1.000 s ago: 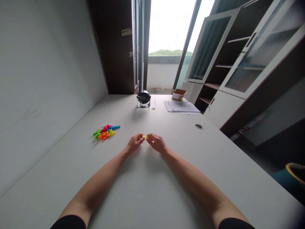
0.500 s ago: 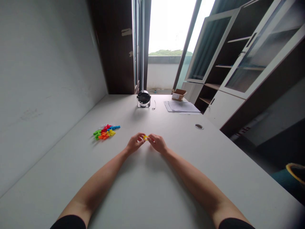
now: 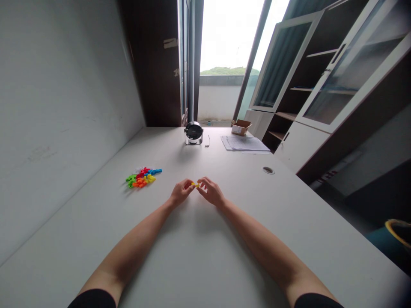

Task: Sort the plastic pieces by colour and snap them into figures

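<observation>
A small yellow plastic piece [image 3: 195, 184] sits at the fingertips of my left hand [image 3: 181, 191], above the white desk [image 3: 205, 261]. My right hand [image 3: 210, 191] is close on the other side, with its fingers spread and a narrow gap to the piece. To the left of my hands lies a pile of bright interlocking plastic pieces [image 3: 141, 178] in green, red, blue, orange, yellow and white. The piece's exact shape is hidden by my fingers.
A round black-and-chrome desk device [image 3: 193, 132] with a thin cable stands at the desk's far end. Beyond it are papers [image 3: 244, 143], a small cardboard box [image 3: 240, 127] and a cable grommet [image 3: 268, 170]. A wall [image 3: 64, 107] runs along the left; glass-door shelving [image 3: 321, 85] stands right.
My right hand has drawn slightly back and its fingers have come off the yellow piece. The piece stays at my left fingertips.
</observation>
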Action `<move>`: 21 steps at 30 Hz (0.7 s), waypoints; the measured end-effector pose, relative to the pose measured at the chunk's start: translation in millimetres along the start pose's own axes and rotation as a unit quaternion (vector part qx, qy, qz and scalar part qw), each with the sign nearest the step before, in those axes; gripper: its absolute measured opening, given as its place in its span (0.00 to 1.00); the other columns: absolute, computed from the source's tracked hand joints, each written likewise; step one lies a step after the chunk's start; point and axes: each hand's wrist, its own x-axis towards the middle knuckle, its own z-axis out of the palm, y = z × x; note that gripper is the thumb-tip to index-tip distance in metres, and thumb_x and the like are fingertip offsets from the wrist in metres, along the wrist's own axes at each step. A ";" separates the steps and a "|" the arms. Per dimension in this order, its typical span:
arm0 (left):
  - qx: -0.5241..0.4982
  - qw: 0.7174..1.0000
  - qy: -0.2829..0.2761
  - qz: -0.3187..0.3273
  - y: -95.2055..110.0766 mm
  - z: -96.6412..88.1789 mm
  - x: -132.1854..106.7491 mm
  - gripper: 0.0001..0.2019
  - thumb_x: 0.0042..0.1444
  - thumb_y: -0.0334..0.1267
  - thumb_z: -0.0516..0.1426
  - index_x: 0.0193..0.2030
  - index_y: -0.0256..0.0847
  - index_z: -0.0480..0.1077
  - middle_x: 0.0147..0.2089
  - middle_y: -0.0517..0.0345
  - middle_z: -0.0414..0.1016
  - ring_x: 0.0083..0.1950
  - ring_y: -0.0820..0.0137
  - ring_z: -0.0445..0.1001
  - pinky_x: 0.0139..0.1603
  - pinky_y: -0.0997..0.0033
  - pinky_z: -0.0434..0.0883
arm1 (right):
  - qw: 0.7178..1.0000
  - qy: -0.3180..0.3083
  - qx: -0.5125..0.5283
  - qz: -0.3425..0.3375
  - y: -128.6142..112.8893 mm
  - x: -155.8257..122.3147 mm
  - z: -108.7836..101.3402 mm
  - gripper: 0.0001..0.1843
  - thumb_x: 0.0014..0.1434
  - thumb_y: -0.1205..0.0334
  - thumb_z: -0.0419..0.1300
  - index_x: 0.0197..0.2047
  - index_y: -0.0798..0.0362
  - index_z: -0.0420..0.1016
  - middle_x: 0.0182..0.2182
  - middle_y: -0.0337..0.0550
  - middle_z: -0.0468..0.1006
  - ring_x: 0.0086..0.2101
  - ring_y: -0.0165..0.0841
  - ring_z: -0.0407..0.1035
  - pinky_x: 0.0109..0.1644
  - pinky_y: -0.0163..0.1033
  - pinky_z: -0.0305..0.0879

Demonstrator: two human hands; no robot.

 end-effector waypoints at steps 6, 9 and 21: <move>0.005 1.000 -0.018 -0.017 -0.8 -0.5 0.7 0.20 0.62 0.54 0.52 0.37 0.38 0.73 0.31 0.57 0.76 0.33 0.70 0.72 0.37 0.72 0.67 | 1.000 0.006 0.015 -0.012 -0.4 1.4 0.0 0.06 0.68 0.60 0.56 0.47 0.49 0.70 0.39 0.42 0.76 0.34 0.30 0.72 0.39 0.34 0.68; 0.013 0.999 -0.027 -0.020 -2.3 -1.3 1.4 0.22 0.64 0.54 0.48 0.35 0.39 0.73 0.30 0.57 0.76 0.33 0.69 0.72 0.38 0.72 0.66 | 1.000 0.012 0.018 -0.018 -0.4 1.3 1.2 0.09 0.68 0.61 0.56 0.51 0.49 0.70 0.41 0.43 0.77 0.35 0.31 0.72 0.40 0.35 0.69; 0.006 0.999 -0.044 -0.023 -6.0 -0.6 3.4 0.25 0.65 0.54 0.45 0.27 0.38 0.70 0.27 0.57 0.73 0.31 0.70 0.70 0.37 0.72 0.65 | 0.998 0.029 -0.003 -0.054 -2.0 3.9 0.6 0.11 0.66 0.67 0.56 0.51 0.49 0.70 0.39 0.44 0.75 0.38 0.34 0.69 0.46 0.41 0.67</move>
